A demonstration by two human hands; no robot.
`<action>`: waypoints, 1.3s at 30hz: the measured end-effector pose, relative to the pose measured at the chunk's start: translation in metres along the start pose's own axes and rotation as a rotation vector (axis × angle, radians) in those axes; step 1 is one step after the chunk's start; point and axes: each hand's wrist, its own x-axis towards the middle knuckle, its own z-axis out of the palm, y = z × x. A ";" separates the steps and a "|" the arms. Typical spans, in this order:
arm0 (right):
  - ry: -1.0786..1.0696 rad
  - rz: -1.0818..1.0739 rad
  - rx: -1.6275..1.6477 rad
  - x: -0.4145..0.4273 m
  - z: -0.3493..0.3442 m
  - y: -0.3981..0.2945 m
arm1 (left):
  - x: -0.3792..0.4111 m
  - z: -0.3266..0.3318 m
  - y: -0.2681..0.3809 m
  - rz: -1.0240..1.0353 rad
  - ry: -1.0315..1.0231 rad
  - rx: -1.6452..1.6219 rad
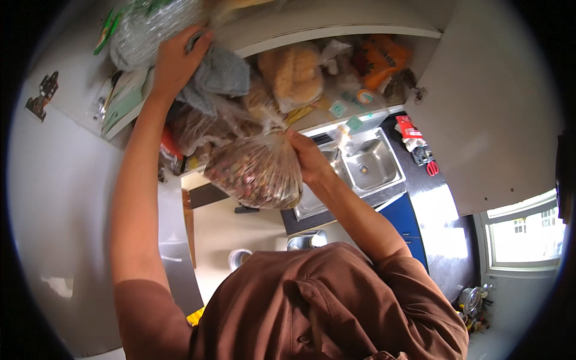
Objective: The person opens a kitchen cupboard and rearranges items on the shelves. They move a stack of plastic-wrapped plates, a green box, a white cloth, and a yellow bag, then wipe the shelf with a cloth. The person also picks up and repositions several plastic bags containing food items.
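My right hand (308, 155) grips the gathered, knotted neck of a clear plastic bag (256, 173) filled with small mixed pieces of dried-looking food. The bag hangs in front of the lower cupboard shelf. My left hand (180, 56) is raised at the upper left, thumb and fingers closed on a grey-blue cloth (220, 72) that droops over the shelf's contents. Beside that hand lies a crinkled clear plastic package (148, 33). Right of the cloth, a bag of light-brown food (292, 76) rests on the shelf.
An orange package (382, 60) lies deeper in the cupboard. An open cupboard door (490, 112) stands at the right. Below are a double steel sink (366, 164), a dark worktop (418, 193) with red-handled scissors (432, 168), and blue cabinets (400, 225).
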 end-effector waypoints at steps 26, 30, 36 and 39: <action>0.612 -0.271 -0.991 -0.132 -0.127 -0.034 | 0.000 -0.009 -0.031 -0.241 -0.170 0.070; 0.770 -0.272 -0.925 -0.152 -0.150 -0.038 | 0.000 -0.020 -0.034 -0.243 -0.139 0.203; 0.852 -0.275 -0.599 -0.161 -0.167 -0.053 | 0.001 -0.020 -0.058 -0.051 -0.206 0.214; 0.888 -0.295 -0.374 -0.152 -0.152 -0.058 | 0.002 -0.023 -0.070 0.110 -0.253 0.335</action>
